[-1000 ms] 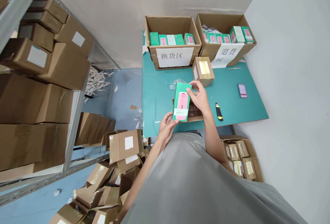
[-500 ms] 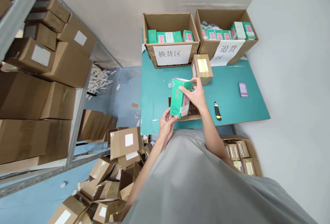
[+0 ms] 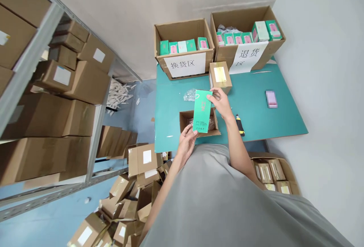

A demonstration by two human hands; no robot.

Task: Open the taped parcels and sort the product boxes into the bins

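Note:
A green product box [image 3: 202,110] with pink print is held upright between my two hands, a broad green side facing me. My left hand [image 3: 187,139] grips its lower left corner, while my right hand [image 3: 221,102] pinches its upper right edge. Behind and below it an open cardboard carton [image 3: 186,118] sits on the green table [image 3: 170,107], with clear bubble wrap partly visible inside. Crumpled clear plastic wrap [image 3: 189,95] lies to the left of the box's top. A closed, taped carton [image 3: 220,76] stands just beyond my right hand.
Two big labelled cartons, a left one [image 3: 184,65] and a right one [image 3: 250,50], hold several green boxes at the back. A box cutter [image 3: 239,125] and a blurred pinkish object [image 3: 271,99] lie rightward. Shelves [image 3: 93,141] and piled cartons [image 3: 145,160] stand left; a carton of small boxes [image 3: 290,169] stands lower right.
The green box has been turned, so its pink-pictured side no longer shows and one broad green face does. Both hands keep hold of it. The view has shifted slightly.

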